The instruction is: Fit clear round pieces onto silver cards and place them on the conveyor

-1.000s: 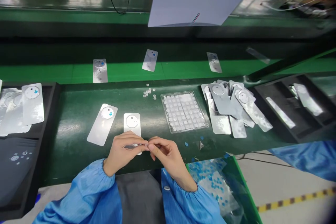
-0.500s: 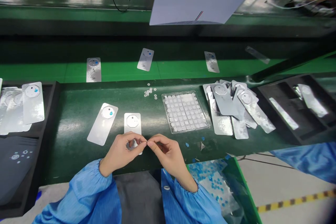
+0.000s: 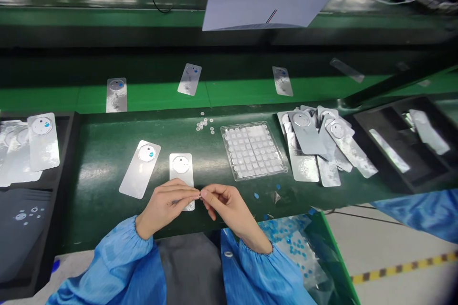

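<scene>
My left hand (image 3: 171, 206) and my right hand (image 3: 226, 205) meet fingertip to fingertip above the near bench edge. Both are closed in a pinch on something tiny and pale, mostly hidden, that I cannot make out. Partly under my left hand lies a silver plate (image 3: 181, 176) with a white round part at its top. Left of it, a tilted silver plate (image 3: 138, 176) has a white disc with a blue dot. A clear tray (image 3: 286, 170) of small white round pieces lies right of my hands. Several loose white rings (image 3: 202, 124) lie farther back.
Silver plates (image 3: 304, 164) are heaped at the right, beside a black tray (image 3: 390, 162). Another black tray (image 3: 66, 152) stands at the left. Plates ride on the green conveyor (image 3: 153, 97). A green bin (image 3: 339, 257) with blue dots sits below the edge; another person's blue sleeve (image 3: 422, 214) is at right.
My left fingers have straightened and my right fingers have shifted slightly, the tips still together. Plates on the conveyor have moved left.
</scene>
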`<state>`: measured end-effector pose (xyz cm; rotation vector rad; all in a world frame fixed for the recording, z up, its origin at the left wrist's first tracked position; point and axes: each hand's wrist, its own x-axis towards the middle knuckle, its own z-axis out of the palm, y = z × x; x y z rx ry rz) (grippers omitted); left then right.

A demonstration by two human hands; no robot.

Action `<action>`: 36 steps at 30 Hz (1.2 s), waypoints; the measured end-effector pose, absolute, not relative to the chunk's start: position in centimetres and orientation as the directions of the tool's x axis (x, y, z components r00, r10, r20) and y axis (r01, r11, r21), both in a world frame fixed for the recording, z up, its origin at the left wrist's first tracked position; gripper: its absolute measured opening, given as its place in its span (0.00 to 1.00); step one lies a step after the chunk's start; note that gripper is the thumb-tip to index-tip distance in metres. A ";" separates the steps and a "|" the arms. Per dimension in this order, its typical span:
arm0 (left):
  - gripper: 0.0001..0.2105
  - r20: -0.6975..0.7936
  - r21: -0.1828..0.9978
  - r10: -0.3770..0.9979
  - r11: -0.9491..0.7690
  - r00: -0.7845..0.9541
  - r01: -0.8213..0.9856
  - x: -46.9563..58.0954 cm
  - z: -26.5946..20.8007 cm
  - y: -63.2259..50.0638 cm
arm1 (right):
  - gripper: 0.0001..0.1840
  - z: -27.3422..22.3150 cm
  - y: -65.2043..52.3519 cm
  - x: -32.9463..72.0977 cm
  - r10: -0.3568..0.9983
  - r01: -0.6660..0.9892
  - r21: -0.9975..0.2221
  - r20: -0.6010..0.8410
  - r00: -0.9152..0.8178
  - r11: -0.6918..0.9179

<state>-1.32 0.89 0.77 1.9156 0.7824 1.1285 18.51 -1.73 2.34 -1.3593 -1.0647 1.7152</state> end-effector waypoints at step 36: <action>0.21 -0.149 0.982 0.872 0.076 0.467 0.172 -1.6 0.1 3.8 | 0.13 1.0 -0.8 16.3 0.985 0.596 -0.796 0.166 0.041 0.109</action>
